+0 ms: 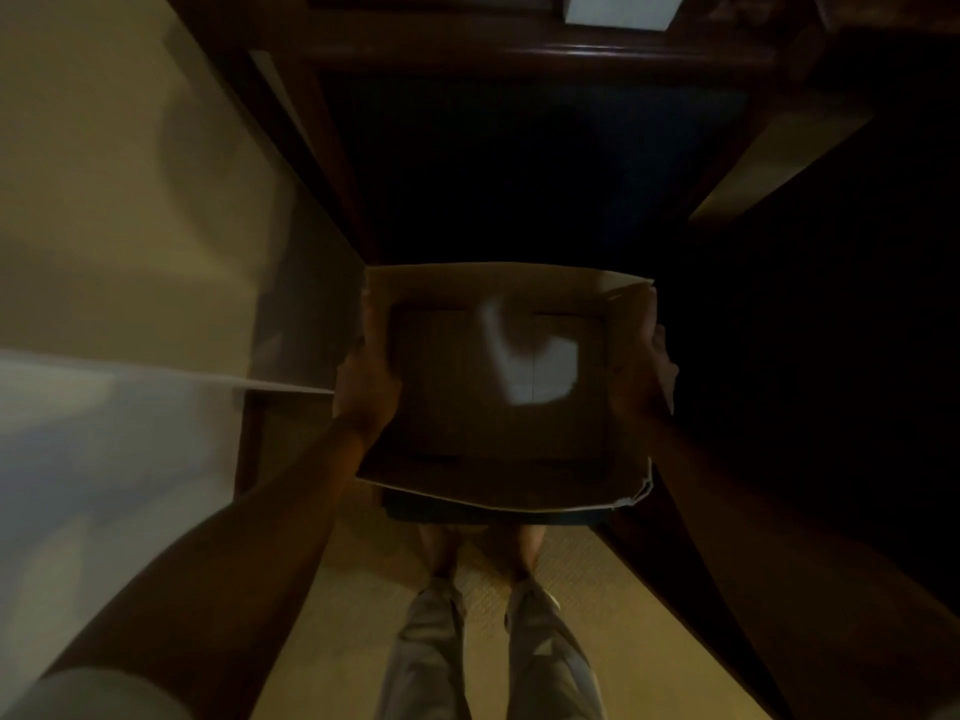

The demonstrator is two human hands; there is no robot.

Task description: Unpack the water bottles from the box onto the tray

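I hold an open brown cardboard box (pixel 498 475) out in front of me, above my feet. My left hand (pixel 366 392) grips its left wall and my right hand (pixel 647 379) grips its right wall. Inside the box I see a bare cardboard bottom with a pale, blurred patch (pixel 530 361) on it; I cannot tell what that patch is. No water bottle and no tray is visible in this dim, blurred head view.
A pale wall or door (pixel 130 200) runs along my left. Dark wooden furniture (pixel 545 54) stands ahead with a white object (pixel 618 10) on top. A dark surface fills the right side. Tan carpet (pixel 623 615) lies underfoot.
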